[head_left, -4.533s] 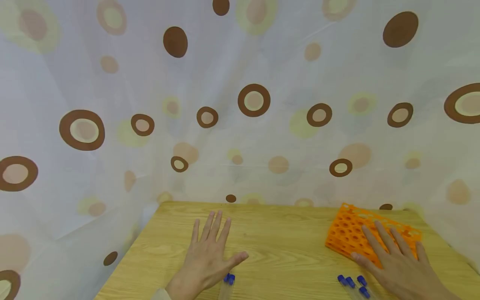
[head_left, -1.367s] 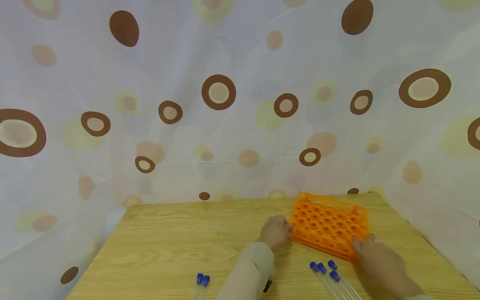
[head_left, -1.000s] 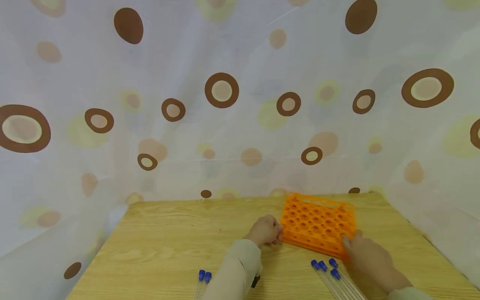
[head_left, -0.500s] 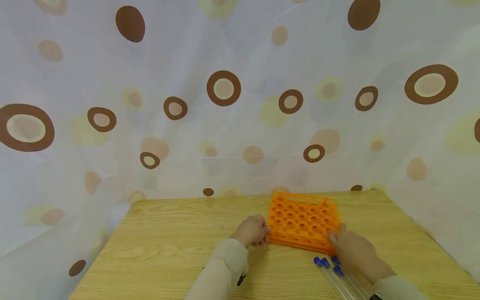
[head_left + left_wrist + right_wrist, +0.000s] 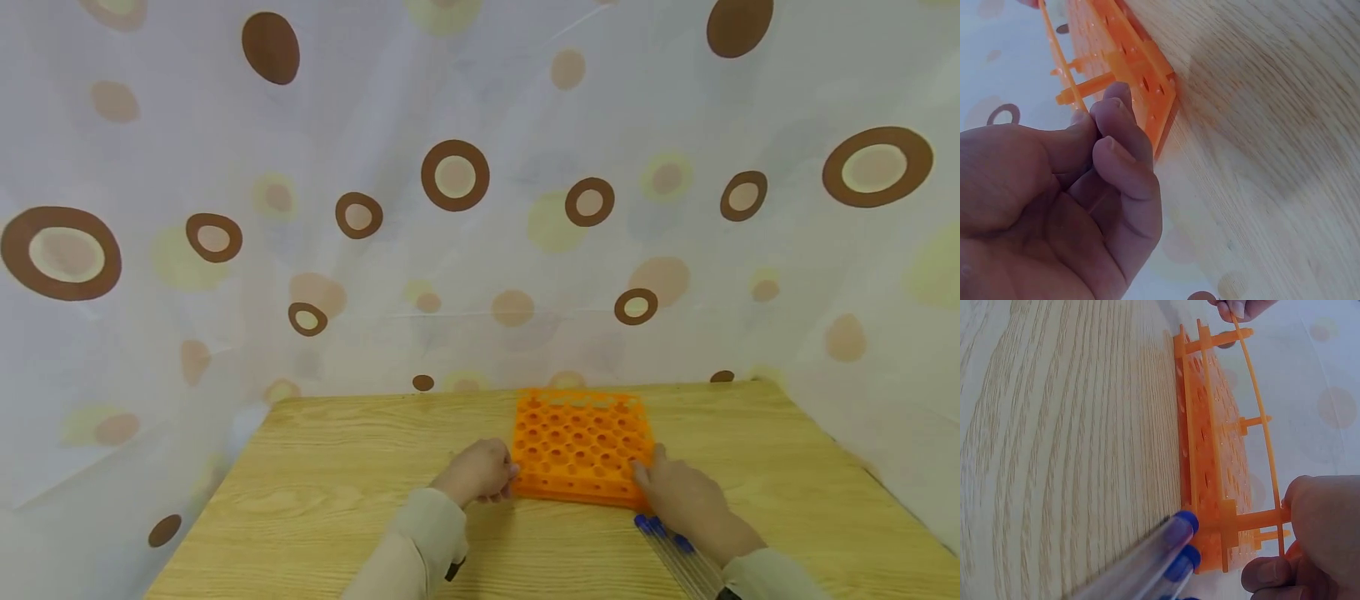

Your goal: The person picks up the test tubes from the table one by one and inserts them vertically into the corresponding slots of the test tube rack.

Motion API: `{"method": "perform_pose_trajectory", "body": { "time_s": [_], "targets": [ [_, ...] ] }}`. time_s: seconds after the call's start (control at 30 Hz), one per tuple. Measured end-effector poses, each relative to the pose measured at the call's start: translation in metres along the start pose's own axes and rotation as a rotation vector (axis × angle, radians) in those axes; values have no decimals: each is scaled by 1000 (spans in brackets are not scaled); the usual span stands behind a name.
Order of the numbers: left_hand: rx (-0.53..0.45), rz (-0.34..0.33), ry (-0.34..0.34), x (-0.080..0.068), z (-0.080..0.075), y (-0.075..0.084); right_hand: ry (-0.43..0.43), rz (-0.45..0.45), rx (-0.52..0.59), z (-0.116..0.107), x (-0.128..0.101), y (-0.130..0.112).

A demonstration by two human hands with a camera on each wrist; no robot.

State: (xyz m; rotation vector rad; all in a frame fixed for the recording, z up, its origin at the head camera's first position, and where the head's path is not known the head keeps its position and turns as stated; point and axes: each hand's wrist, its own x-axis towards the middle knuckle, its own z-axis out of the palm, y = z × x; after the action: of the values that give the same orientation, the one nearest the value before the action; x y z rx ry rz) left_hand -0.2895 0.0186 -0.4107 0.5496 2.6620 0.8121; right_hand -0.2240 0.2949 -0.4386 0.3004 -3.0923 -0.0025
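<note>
nearest the body, a bundle of clear tubes with blue caps point(image 5: 663, 533) lies on the wooden table point(image 5: 337, 492), caps pointing toward the orange tube rack point(image 5: 581, 446). the right wrist view shows two of those caps point(image 5: 1184, 540) right up against the rack's near lower corner, so any further slide of the rack that way would likely shove the tubes, and round tubes roll easily toward the table edge

just beyond them, the right hand point(image 5: 678, 500) pinches the rack's right near corner, thumb and fingers curled onto its thin top plate. the left hand point(image 5: 480, 473) does the same on the left near corner, fingertips point(image 5: 1116, 119) pressed together on the edge of the plate

the rack sits flat, middle of the table, slightly right of centre. both grips are on thin plastic at the corners only, so uneven pulling could flex the top plate or let it slip out of a pinch, and the rack would then skew

behind it all hangs a white curtain with brown circles point(image 5: 450, 175); it appears well apart from the rack
</note>
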Motion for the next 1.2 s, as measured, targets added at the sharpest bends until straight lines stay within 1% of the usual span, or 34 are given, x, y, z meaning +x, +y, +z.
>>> {"method": "perform_pose_trajectory", "body": {
  "time_s": [0.03,0.1,0.13,0.2,0.3,0.33,0.43,0.5,0.57,0.6,0.7,0.73,0.8,0.83,0.87,0.93,1.0,1.1,1.13,1.2],
  "targets": [
    [-3,4,1,-2,-1,-3,19,-23,-25,1,0,-2],
    [-8,10,0,-7,-3,-8,83,-117,-153,4,0,-5],
    [-9,12,0,-9,-5,-10,111,-139,-186,5,-1,-7],
    [-5,16,0,-13,-6,-15,155,-170,-240,7,0,-11],
    [-2,18,-5,-18,-8,-18,166,-180,-271,6,-1,-16],
    [-1,15,-6,-20,-9,-19,164,-175,-258,6,0,-18],
    [15,15,-13,-26,-10,-23,145,-70,-74,5,1,-26],
    [30,17,-13,-29,-10,-24,151,2,40,6,2,-31],
    [63,28,-8,-32,-10,-26,167,40,92,7,2,-34],
    [87,35,0,-34,-10,-27,175,24,62,8,1,-35],
    [198,51,34,-38,-9,-29,227,-81,-93,10,0,-37],
    [239,56,48,-40,-8,-29,249,-126,-161,11,-2,-37],
    [295,55,69,-42,-7,-29,280,-190,-257,13,-4,-36],
    [312,55,76,-44,-6,-29,294,-212,-300,14,-5,-36],
    [316,53,77,-45,-6,-29,296,-218,-311,14,-6,-36],
    [311,53,72,-47,-4,-29,289,-239,-373,15,-9,-36],
    [303,53,69,-51,-3,-29,275,-222,-366,15,-11,-37],
    [311,53,75,-57,-2,-29,229,-200,-328,14,-15,-41],
    [322,53,82,-59,-2,-29,217,-191,-298,14,-16,-42],
    [351,46,86,-64,-1,-29,203,-149,-201,14,-19,-45]
  ]
}}
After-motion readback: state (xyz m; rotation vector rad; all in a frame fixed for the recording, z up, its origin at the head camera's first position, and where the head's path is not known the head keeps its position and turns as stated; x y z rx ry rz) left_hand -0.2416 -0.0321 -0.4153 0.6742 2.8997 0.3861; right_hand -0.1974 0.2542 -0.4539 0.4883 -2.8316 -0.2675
